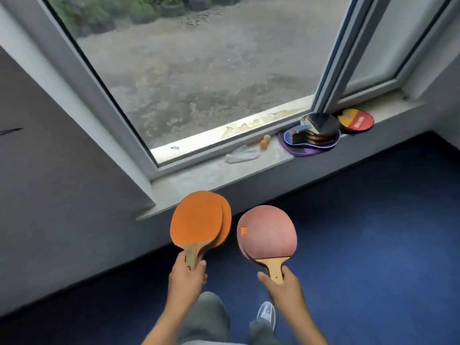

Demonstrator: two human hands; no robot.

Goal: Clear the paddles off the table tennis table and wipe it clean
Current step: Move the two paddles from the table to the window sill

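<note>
Head view: I hold both hands out over the blue floor (373, 232), which spreads wide to my right, just short of the windowsill (199, 175) and its front edge. Along the sill lie a pale cloth (242, 154), two small balls (264, 143), a pile of paddles (311, 133) and a red-and-yellow cover (356, 120); its white marks are too blurred to read. My left hand (186, 275) clasps the handles of two stacked orange paddles (199, 220). My right hand (283, 285) clasps the pink paddles (268, 235) by the handle.

Soft, even daylight pours in through the window (199, 70), no hard shadows. Wide-angle bending warps the frame edges, everything looks slightly soft, outdoors blurred.
</note>
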